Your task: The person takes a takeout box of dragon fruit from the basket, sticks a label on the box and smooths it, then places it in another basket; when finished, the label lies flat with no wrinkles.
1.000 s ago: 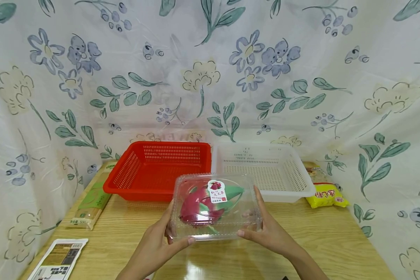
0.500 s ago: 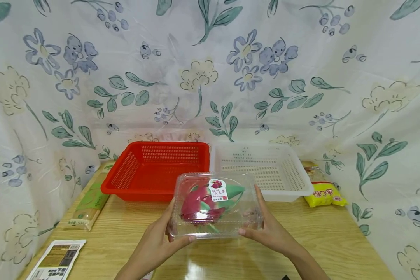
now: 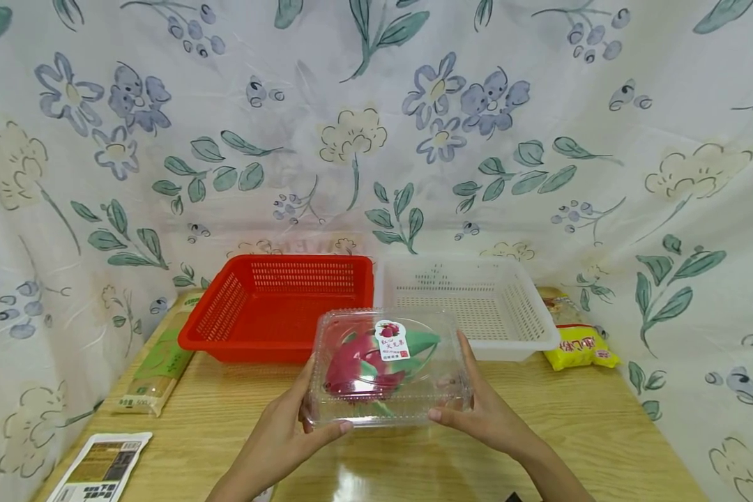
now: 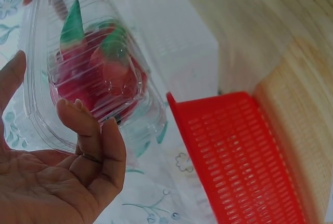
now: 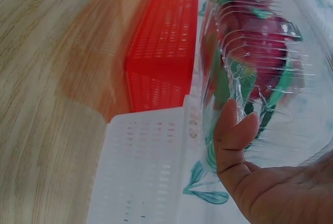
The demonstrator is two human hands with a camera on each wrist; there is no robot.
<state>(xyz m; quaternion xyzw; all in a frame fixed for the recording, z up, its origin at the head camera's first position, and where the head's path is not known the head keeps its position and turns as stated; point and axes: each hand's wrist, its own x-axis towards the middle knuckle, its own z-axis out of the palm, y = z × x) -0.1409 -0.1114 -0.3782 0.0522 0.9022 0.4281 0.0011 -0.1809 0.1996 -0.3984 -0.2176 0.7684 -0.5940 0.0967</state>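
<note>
A clear plastic clamshell box (image 3: pixel 445 369) is held up in front of the two baskets, its lid closed. Inside lies a dark pink dragon fruit (image 3: pixel 358 369) with green tips, and a white label (image 3: pixel 393 340) is stuck on the lid. My left hand (image 3: pixel 282 432) grips the box's left end, thumb along the front edge and fingers curled beneath, as the left wrist view shows. At the right end my right hand (image 3: pixel 492 418) holds it the same way, with curled fingertips (image 5: pixel 237 130) against the underside in the right wrist view.
Behind the box stand a red basket (image 3: pixel 276 352) and, touching it, a white basket (image 3: pixel 508 352). A green-labelled packet (image 3: pixel 157 362) and a white-edged pouch (image 3: pixel 103 467) lie on the wooden table (image 3: pixel 602 432) at left. A yellow packet (image 3: pixel 580 346) sits at right.
Both hands keep their grip on the box, which stays almost where it was. The background has shifted slightly left in the head view.
</note>
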